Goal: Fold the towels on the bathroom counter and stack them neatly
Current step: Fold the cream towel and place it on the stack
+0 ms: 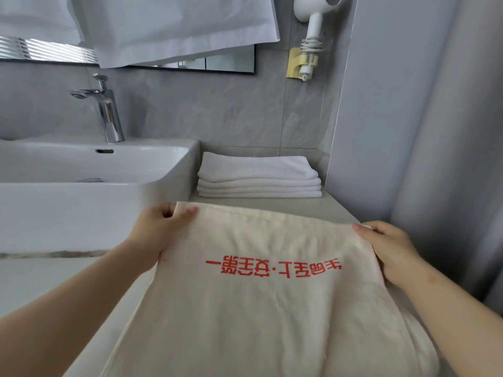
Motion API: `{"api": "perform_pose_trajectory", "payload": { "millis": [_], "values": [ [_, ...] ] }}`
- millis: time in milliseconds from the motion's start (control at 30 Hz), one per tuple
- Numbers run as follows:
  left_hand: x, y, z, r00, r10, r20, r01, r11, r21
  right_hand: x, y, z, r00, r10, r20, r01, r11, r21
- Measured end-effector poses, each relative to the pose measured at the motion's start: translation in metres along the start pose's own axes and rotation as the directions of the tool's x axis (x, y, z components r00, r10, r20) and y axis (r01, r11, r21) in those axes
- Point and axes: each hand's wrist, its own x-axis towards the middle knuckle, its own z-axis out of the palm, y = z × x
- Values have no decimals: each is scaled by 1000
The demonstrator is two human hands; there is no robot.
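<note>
Four or so white towels (258, 175) lie folded and stacked at the far end of the surface (337, 208), between the sink (95, 164) and the right wall; exact count unclear, since the layers may be folds of fewer pieces. The stack looks square and even, so that part of the task reads as done.

One cream towel (258, 295) with red printed characters is in hand, spread out on the near part of the surface, its far edge just short of the stack. Left hand (158, 229) pinches the far left corner, thumb on top, fingers curled under the edge. Right hand (386, 251) grips the far right corner the same way. The cloth lies mostly flat with slight wrinkles; more fabric bunches at the near right, so it may be doubled there, or another piece lies beneath; cannot tell.

Judgement: task past the midpoint. Left to do: finish folding the cream towel and set it on the stack. Whether more unfolded towels wait out of view is unknown.

Surface: pale stone, narrow, running from near to far beside the white sink. Room: grey marbled wall tiles, chrome tap (106, 112) at far left, mirror (190, 61) partly covered by white sheets (174, 25), white hair dryer (315, 20) in a yellow wall holder (296, 63) at upper right.
</note>
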Motion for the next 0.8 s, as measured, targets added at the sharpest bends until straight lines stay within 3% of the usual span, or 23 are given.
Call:
{"api": "perform_pose_trajectory", "payload": {
  "millis": [67,167,233,300,400,567,667,800],
  "values": [
    [-5,10,-8,999,42,12,-41,997,-65,-5,-7,1,1000,3,13,-4,997,79],
    [-11,22,-23,985,63,160,-51,996,-78,-13,-21,-4,994,17,106,-37,981,192],
    [-12,27,-33,973,63,222,-57,998,-34,-18,-27,-9,972,54,227,-73,994,76],
    [-14,29,-39,976,40,215,-45,999,17,-24,-24,-13,939,119,322,-70,985,-160],
    [-20,27,-45,973,-2,229,-14,997,71,-36,-15,-12,946,117,301,6,926,-379],
    [-31,20,-58,985,108,132,-117,991,65,-49,-12,-1,981,-168,101,181,974,-136],
    [-40,20,-71,969,119,217,-135,989,63,-55,-22,3,973,-132,191,138,990,-22],
    [-47,18,-88,970,191,149,-198,980,36,-62,-35,4,965,-176,197,142,974,174]
  ]
}}
